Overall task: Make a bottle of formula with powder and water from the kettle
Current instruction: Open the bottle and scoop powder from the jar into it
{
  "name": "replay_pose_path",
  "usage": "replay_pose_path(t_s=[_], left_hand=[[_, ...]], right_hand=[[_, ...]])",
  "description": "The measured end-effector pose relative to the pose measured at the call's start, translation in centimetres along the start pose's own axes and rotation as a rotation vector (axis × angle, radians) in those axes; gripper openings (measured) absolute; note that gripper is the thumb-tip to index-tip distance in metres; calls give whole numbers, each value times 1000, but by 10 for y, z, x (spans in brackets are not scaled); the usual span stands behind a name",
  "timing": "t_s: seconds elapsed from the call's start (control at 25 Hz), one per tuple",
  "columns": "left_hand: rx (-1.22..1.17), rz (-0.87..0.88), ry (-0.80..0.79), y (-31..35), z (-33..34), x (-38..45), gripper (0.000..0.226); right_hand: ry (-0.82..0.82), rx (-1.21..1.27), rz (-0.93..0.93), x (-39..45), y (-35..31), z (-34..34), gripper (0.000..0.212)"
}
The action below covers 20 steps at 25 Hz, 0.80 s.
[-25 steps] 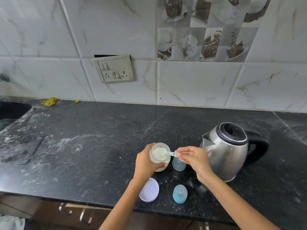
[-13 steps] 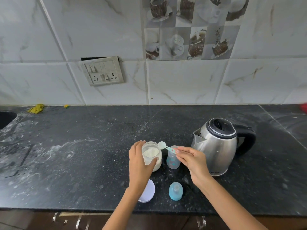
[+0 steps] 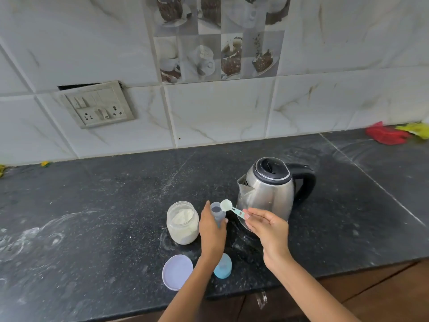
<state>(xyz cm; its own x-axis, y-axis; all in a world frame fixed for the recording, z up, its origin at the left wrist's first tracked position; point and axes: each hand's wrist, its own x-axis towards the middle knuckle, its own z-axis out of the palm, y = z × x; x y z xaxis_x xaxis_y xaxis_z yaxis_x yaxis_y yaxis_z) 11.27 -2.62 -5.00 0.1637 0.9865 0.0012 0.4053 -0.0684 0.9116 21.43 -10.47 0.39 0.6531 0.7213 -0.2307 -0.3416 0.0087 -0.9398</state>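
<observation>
An open jar of white formula powder (image 3: 183, 223) stands on the black counter (image 3: 92, 217). Just to its right my left hand (image 3: 212, 231) grips the small clear baby bottle (image 3: 217, 211), whose mouth is open. My right hand (image 3: 267, 226) pinches the handle of a pale green scoop (image 3: 228, 205) heaped with powder, the bowl hovering at the bottle's right rim. A steel kettle (image 3: 269, 194) with a black lid and handle stands right behind the scoop. The bottle's blue cap (image 3: 223, 267) sits near the front edge, partly behind my left wrist.
The jar's round white lid (image 3: 177, 271) lies near the counter's front edge. Red and yellow cloths (image 3: 390, 134) lie at the back right against the tiled wall. A switch and socket plate (image 3: 97, 105) is on the wall. Powder smears mark the counter's left part.
My left hand let go of the powder jar and took hold of the bottle. My right hand carried the filled scoop from over the jar to the bottle's mouth.
</observation>
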Motion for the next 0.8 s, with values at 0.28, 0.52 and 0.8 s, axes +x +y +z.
replay_pose_path(t_s=[0.28, 0.52, 0.8], left_hand=[[-40, -6, -15, -7, -13, 2, 53], [94, 92, 4, 5, -19, 0, 61], [97, 142, -32, 10, -22, -9, 54]], right_hand=[[-17, -76, -56, 4, 3, 1, 15], [-76, -366, -257, 10, 3, -4, 18], [-450, -1459, -764, 15, -23, 0, 18]])
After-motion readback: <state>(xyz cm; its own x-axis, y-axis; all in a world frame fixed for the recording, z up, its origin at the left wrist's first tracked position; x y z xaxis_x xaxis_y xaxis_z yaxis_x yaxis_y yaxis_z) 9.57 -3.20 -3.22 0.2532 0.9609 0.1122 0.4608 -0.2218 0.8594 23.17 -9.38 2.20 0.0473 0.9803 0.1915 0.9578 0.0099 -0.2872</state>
